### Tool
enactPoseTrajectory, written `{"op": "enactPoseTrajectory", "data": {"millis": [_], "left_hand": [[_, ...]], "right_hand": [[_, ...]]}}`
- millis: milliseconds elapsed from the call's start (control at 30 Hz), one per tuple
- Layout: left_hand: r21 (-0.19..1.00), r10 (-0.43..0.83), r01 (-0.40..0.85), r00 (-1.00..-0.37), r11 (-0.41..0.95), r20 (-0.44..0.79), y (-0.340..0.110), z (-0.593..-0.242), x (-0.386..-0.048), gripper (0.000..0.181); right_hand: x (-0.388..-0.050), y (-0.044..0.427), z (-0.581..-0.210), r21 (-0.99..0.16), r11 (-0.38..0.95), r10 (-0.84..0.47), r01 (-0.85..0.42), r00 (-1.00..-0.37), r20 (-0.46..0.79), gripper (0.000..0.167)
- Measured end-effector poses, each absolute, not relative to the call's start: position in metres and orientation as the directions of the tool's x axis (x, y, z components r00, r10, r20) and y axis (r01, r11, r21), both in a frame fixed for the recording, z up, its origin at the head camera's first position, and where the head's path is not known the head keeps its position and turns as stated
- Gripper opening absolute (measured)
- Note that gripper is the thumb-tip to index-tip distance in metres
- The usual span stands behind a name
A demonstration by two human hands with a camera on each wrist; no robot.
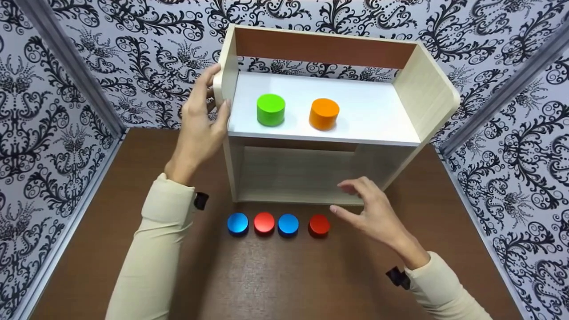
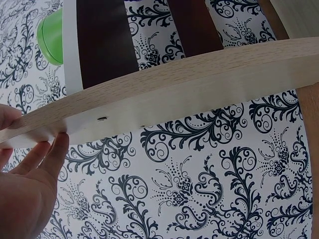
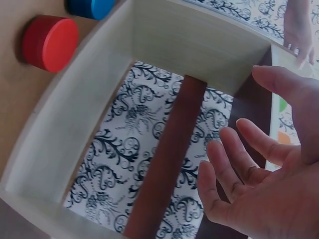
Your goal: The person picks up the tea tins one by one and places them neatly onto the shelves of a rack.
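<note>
Nearest, cream sleeves [image 1: 151,258] on both forearms, with a black block [image 1: 398,278] at the right wrist and a similar one at the left. Beneath, brown table [image 1: 271,284], shiny toward the middle. Next, just in front of the shelf unit [image 1: 424,89], a row of four discs flat on the table; from left: blue disc [image 1: 238,223], red disc [image 1: 264,223], second blue disc [image 1: 288,224], second red disc [image 1: 319,226]. Shows a wider gap before the last than between the others. Just right of second red disc, apart from it: right hand [image 1: 375,215], released, thumb and fingers spaced, at the front right of the lower compartment [image 1: 302,173]. In right-wrist view, shows fingers slightly bent and separate. At left, grasps upper front of the left side panel [image 1: 229,66] with left hand [image 1: 200,122]: thumb at the front edge, fingers round the outside; in left-wrist view, fingertips against the outer face. On the white upper board [image 1: 373,109]: green cylinder [image 1: 270,111] and, to its right, orange cylinder [image 1: 324,115], both upright, well apart. Behind, brown rail [image 1: 324,49] across the back; farthest, white wallpaper [image 1: 160,26] with black scrolls.
</note>
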State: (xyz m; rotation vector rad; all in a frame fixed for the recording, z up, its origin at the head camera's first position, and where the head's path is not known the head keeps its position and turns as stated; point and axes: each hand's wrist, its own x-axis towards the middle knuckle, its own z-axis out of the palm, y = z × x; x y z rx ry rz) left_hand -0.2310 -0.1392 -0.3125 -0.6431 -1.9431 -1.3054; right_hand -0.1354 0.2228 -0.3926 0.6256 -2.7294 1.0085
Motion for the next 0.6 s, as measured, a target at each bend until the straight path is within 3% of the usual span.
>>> {"op": "enactPoseTrajectory", "data": {"millis": [600], "left_hand": [[0.542, 0.046, 0.74, -0.606, 0.399, 0.794, -0.141, -0.312, -0.231, 0.054]], "right_hand": [[-0.133, 0.227, -0.441, -0.594, 0.694, -0.348, -0.407, -0.912, 0.218, 0.052]]}}
